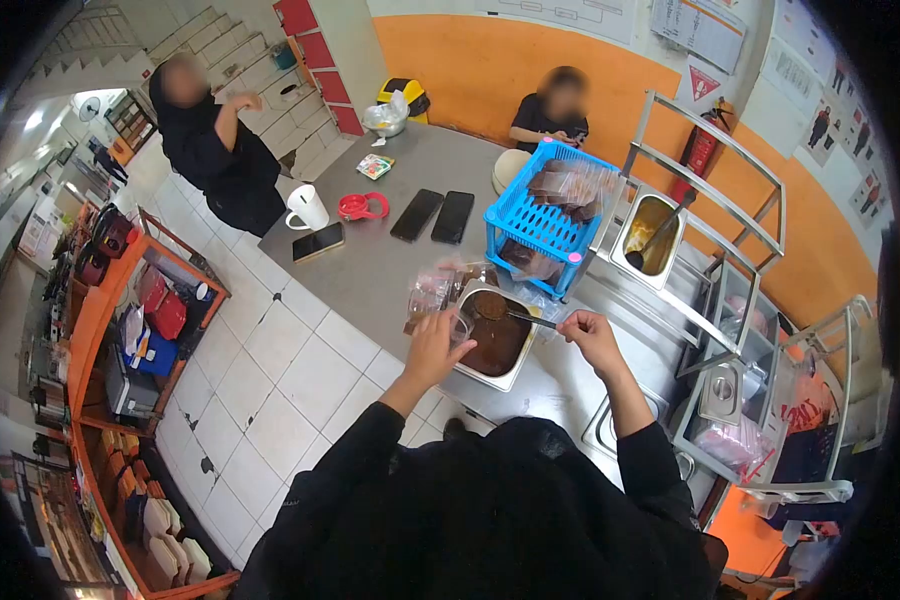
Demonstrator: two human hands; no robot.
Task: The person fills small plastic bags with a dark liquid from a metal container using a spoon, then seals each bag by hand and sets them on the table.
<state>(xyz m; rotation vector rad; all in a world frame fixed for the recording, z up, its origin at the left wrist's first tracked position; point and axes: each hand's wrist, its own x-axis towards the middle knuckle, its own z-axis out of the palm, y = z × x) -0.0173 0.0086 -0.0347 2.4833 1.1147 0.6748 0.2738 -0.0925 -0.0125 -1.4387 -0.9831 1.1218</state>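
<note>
A deep steel pan (523, 362) of brown sauce (495, 350) stands at the counter edge in front of me. My right hand (592, 340) grips the dark handle of a ladle (532, 319), whose bowl, full of sauce, is over the pan's far side. At the pan's left rim, my left hand (432, 350) is closed around a clear plastic bag (460, 327) with its mouth close to the ladle; the fingers partly hide it. Just beyond that hand lie clear bags with brown contents (432, 290).
A blue plastic basket rack (540, 222) with filled bags stands behind the pan. Phones (417, 215), a white mug (308, 207) and a red ring-shaped object (363, 207) lie farther left. Another steel pan (650, 235) holds yellowish sauce. Two people are beyond the counter.
</note>
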